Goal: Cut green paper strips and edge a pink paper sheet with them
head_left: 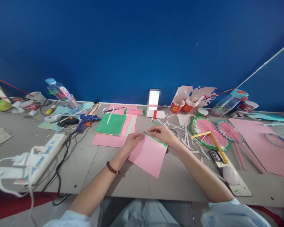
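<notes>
Over the grey table I hold a pink paper sheet (148, 154) with a green strip along its upper edge, tilted down to the right. My left hand (133, 140) pinches the sheet at its upper left corner. My right hand (165, 135) is closed with its fingertips on the green edge, close to the left fingertips. Just beyond the left hand lie a packet of green paper (110, 124) and a larger pink sheet (104, 141). White paper strips (187, 138) are scattered to the right of my right hand.
Left are a blue glue gun (87, 121), a white power strip (48, 159) with cables, and a plastic bottle (65, 94). Watermelon-patterned paper fans (208, 130), a phone (216, 156), red paper cups (177, 105) and a pink sheet (260, 142) lie right. A blue wall (132, 50) stands behind.
</notes>
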A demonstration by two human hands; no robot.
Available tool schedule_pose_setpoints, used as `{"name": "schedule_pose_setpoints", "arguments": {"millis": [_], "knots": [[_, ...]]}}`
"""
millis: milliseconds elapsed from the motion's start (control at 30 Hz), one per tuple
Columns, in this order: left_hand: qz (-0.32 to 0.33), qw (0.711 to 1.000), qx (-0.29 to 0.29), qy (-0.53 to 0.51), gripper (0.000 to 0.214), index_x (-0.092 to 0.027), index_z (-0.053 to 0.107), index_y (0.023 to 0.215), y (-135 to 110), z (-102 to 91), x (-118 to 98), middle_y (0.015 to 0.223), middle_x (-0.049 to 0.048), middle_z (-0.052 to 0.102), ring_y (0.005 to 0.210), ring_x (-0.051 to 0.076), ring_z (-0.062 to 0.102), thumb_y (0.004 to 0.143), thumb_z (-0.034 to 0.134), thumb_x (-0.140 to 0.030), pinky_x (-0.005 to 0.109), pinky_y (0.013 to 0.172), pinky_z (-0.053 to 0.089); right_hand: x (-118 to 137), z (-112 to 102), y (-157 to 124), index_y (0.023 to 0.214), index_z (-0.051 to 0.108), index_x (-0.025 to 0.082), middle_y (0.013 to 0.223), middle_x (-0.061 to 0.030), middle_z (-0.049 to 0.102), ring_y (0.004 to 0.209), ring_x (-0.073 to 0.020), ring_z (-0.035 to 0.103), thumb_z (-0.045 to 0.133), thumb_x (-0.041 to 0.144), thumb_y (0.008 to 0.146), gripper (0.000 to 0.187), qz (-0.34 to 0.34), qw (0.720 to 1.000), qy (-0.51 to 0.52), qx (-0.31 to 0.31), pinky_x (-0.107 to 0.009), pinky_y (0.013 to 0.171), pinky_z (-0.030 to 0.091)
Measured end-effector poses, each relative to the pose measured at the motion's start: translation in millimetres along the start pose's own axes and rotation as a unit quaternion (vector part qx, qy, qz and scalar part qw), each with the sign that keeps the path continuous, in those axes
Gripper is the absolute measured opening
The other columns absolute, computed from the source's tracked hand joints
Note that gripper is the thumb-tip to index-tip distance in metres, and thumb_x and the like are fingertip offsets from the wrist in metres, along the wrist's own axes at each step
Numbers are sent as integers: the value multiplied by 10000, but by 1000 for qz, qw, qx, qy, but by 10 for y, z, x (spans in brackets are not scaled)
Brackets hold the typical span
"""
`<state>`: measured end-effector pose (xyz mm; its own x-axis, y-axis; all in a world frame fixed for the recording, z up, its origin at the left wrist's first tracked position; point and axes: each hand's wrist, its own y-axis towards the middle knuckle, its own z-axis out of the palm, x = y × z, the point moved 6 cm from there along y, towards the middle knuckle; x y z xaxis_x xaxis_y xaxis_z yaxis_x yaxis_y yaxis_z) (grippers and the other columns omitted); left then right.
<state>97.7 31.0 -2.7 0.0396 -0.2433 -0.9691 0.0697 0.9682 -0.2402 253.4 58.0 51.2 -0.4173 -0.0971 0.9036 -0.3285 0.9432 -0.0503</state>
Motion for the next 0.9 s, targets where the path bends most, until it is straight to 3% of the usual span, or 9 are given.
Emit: {"name": "schedule_pose_setpoints", "arguments": {"millis": [267, 500, 900], "knots": [[37, 999, -24, -7, 302, -176, 750, 816, -61, 23, -73, 778, 26, 708, 751, 172, 580, 677, 683, -435, 277, 697, 434, -64, 112, 13, 725, 559, 184, 621, 22, 564, 510, -97, 477, 687, 373, 667, 236, -1, 996, 87, -36, -224, 472, 356], [59, 998, 9, -31, 322, -192, 744, 903, -112, 105, -99, 959, 41, 717, 895, 207, 599, 714, 669, -442, 307, 800, 444, -40, 135, -1, 717, 552, 191, 632, 19, 574, 504, -96, 459, 690, 400, 663, 256, -16, 994, 96, -51, -233, 481, 349], [62, 998, 0, -10, 311, -196, 748, 885, -101, 102, -83, 899, 20, 722, 840, 187, 590, 738, 649, -451, 283, 745, 437, -47, 129, 4, 737, 558, 189, 649, 15, 574, 532, -104, 480, 692, 387, 668, 250, -14, 993, 105, -55, -241, 516, 369]]}}
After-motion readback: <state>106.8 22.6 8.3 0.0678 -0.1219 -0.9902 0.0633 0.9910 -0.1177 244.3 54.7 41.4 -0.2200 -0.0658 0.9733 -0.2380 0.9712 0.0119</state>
